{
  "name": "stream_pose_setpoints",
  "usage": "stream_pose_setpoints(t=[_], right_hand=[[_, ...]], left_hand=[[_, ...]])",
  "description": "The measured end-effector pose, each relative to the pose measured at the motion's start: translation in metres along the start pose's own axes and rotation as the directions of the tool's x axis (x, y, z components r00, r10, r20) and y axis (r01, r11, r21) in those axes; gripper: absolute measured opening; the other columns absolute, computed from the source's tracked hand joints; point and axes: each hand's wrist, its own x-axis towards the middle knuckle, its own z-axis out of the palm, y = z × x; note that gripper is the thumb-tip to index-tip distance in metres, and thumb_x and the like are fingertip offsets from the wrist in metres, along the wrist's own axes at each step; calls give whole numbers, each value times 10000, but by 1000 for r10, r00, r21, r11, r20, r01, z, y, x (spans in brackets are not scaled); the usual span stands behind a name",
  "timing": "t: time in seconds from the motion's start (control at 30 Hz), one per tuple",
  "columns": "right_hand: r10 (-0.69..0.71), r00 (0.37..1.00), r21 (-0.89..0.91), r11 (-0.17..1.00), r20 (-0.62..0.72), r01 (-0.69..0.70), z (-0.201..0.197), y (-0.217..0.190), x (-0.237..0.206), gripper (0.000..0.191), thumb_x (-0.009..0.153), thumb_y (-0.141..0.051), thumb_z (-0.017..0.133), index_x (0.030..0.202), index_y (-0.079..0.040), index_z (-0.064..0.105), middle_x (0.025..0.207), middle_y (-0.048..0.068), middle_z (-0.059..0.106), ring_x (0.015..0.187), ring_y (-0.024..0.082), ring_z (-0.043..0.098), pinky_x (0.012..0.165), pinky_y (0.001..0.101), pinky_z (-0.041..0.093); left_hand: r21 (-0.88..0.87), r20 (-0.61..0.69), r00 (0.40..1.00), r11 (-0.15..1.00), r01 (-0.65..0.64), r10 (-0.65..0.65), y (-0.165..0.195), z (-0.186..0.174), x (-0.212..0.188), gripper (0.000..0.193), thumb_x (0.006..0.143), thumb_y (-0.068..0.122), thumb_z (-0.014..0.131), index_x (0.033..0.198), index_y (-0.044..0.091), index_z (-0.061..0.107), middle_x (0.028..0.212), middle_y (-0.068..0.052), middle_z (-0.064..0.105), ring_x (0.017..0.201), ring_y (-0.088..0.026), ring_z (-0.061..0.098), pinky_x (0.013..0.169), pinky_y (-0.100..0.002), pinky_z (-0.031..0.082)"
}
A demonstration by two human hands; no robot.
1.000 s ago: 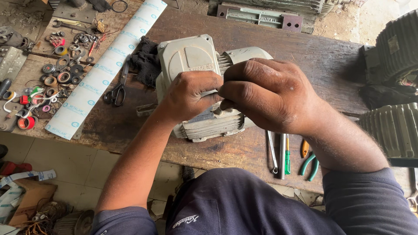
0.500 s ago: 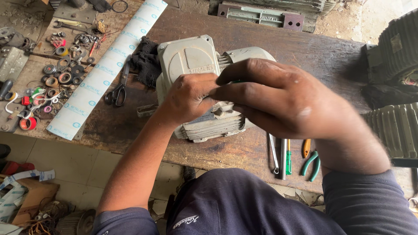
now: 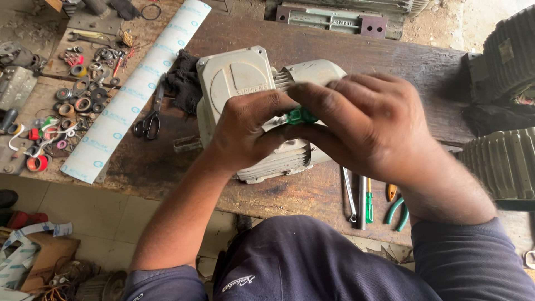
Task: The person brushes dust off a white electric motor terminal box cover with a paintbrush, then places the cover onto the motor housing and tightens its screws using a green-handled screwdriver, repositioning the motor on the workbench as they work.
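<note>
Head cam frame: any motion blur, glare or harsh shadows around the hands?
Head view: the right hand is softened by motion blur, the left hand a little less; the pale grey finned metal motor housing and black-handled scissors are sharp. Light is soft and even, with no glare, only a faint shadow on the dark wooden bench.

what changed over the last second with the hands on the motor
A small green part now shows between the fingers of both hands, where a second ago only a pale sliver showed. The right hand has spread wider over the grey electric motor; the left hand keeps its pinching grip. The motor, scissors, pliers and wooden bench stayed put.
</note>
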Motion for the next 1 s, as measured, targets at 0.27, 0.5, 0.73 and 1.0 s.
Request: stream_pose_setpoints(t=[0.27, 0.5, 0.73, 1.0], right_hand=[[-52, 995, -57, 997, 88, 57, 17, -2, 1, 178, 995, -89, 764, 1118, -28, 652, 910, 86, 661, 746, 199, 706, 595, 358, 551], [-5, 997, 322, 946, 82, -21, 1, 3, -7, 214, 1009, -34, 654, 1209, 11, 594, 1105, 150, 664, 875, 205, 723, 661, 301, 590], [-11, 1000, -187, 982, -25, 6, 5, 7, -2, 447, 891, -479, 793, 809, -67, 642, 658, 48, 649, 559, 148, 640, 451, 306, 439], [42, 994, -337, 939, -102, -75, 19, -4, -2, 479, 908, -399, 874, 638, -150, 566, 565, 12, 565, 483, 122, 559, 430, 324, 399]], left_hand=[[-16, 51, 997, 998, 57, -57, 20, 4, 1, 296, 984, 205, 658, 1161, -21, 585, 1080, -151, 678, 1009, -270, 734, 909, -362, 629], [-29, 232, 934, 958, 285, -271, 4, -9, 0, 170, 1009, 177, 694, 1156, 92, 699, 992, -65, 777, 861, -158, 803, 770, -304, 647], [-23, -84, 991, 994, 103, -104, -1, 5, -7, 266, 1010, 260, 735, 1184, 121, 590, 1040, -79, 724, 910, -165, 754, 772, -279, 668], [-78, -22, 999, 996, -38, 36, 12, 7, -9, 312, 1035, 194, 673, 1288, 74, 535, 1177, -93, 647, 1096, -184, 698, 943, -336, 619]])
